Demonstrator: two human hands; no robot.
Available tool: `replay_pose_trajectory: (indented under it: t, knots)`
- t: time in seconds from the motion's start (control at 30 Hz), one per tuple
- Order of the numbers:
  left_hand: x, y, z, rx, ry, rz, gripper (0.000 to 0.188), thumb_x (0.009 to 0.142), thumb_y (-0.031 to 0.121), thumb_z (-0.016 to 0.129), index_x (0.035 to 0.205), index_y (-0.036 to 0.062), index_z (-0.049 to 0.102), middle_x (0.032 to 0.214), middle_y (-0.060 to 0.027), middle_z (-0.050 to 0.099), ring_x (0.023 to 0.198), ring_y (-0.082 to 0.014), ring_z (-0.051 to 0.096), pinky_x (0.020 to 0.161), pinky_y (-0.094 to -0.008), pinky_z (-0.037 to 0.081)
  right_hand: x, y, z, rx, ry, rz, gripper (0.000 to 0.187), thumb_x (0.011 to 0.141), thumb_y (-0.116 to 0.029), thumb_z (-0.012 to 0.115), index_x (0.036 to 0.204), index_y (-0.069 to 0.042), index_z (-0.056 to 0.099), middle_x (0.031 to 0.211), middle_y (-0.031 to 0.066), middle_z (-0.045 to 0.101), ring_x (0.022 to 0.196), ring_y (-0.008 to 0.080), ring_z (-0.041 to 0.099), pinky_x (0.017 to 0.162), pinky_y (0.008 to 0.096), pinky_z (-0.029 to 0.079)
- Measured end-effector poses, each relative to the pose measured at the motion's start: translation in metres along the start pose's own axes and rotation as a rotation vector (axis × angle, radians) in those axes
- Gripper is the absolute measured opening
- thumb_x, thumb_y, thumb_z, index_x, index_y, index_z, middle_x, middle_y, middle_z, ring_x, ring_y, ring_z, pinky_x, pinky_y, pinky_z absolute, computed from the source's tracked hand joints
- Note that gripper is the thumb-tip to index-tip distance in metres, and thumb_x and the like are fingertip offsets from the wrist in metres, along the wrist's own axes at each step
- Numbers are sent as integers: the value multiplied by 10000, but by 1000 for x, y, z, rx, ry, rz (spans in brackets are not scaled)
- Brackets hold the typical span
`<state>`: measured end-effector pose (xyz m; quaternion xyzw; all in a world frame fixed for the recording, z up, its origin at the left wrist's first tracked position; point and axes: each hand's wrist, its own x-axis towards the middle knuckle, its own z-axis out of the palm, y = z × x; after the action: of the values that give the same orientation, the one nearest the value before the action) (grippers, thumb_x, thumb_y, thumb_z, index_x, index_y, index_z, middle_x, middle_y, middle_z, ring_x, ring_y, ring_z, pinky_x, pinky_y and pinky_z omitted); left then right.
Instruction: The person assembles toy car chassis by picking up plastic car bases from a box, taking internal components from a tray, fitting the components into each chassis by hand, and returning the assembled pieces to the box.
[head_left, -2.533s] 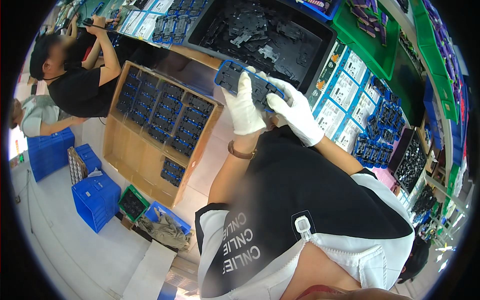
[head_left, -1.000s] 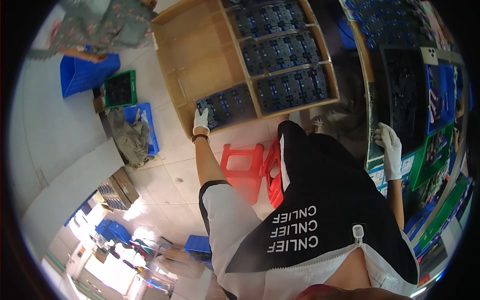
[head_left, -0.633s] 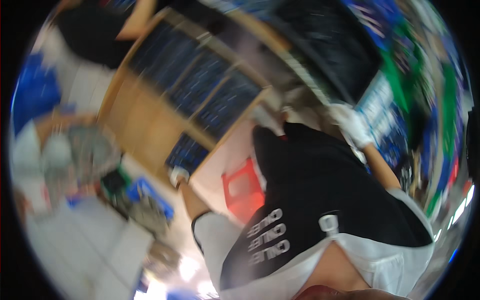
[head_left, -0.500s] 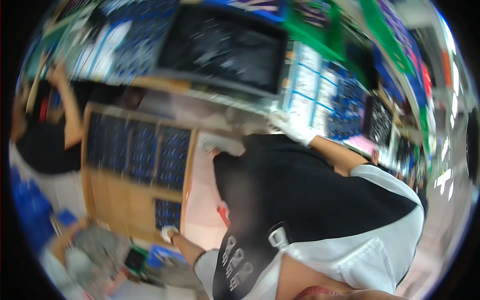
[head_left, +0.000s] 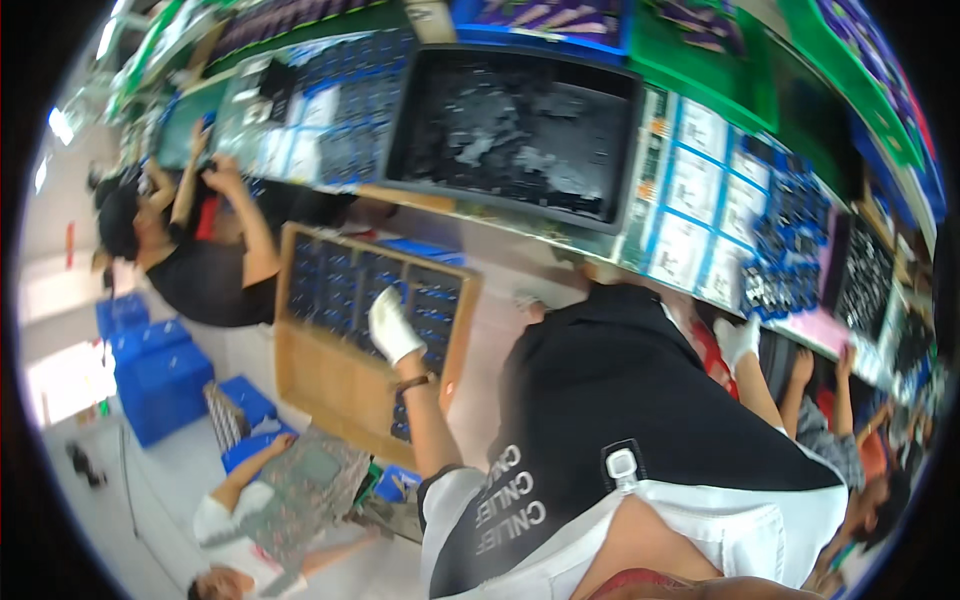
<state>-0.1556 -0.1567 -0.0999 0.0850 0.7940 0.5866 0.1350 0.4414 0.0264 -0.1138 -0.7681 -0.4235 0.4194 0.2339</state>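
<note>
My left hand [head_left: 392, 325], in a white glove, is over a shallow brown box [head_left: 340, 390] on my left. Its fingers look stretched out, with nothing visible in them. Below and beyond it, rows of small black-and-blue parts [head_left: 335, 285] fill the far section of the box. My right hand [head_left: 738, 340], also gloved in white, is at the bench's near edge on the right. It is closest to a cluster of black-and-blue parts [head_left: 785, 285] and a pink sheet [head_left: 815, 330]. Its fingers are too small and blurred to make out.
A large black tray [head_left: 395, 150] of dark pieces stands on the bench ahead. White sheets with blue borders [head_left: 690, 180] lie to its right. Green and blue bins [head_left: 690, 75] line the back. People work at left [head_left: 205, 275] and right; blue crates [head_left: 160, 390] stand at far left.
My left hand has moved from the box's near side to above its rows of parts. My right hand has shifted right along the bench edge. The view has turned too.
</note>
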Motion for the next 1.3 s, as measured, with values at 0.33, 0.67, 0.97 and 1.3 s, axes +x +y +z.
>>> replay_pose_trajectory:
  t: [0.33,0.67,0.97,1.3]
  knots:
    - [-34,42,100,-240,-338,-253,275,956,217,526,1122,19,622,1067,-90,669,927,-181,640,835,-319,499,61,66,-25,-748,62,-329,295,902,-271,572,947,18,617,794,197,620,715,319,568,705,390,464]
    - [-112,97,187,-384,-1044,-178,533,993,402,440,1378,35,401,1288,-141,532,1104,-205,564,972,-331,451,-30,-151,60,524,-284,89,193,927,-51,480,1119,-54,492,737,40,545,529,97,517,427,206,399]
    - [-108,78,205,-1265,-715,-509,976,684,813,464,1369,125,371,1260,-124,513,1145,-318,516,1018,-511,404,-85,-259,189,119,-1042,-81,398,935,-207,538,1251,12,436,717,92,634,512,148,595,464,239,488]
    - [-78,91,117,-1282,-243,-599,811,768,805,363,1192,134,527,1047,-80,603,968,-261,600,899,-452,496,25,-269,350,-723,-390,-1311,470,892,-334,566,1256,-43,500,1077,240,607,905,384,627,795,444,515]
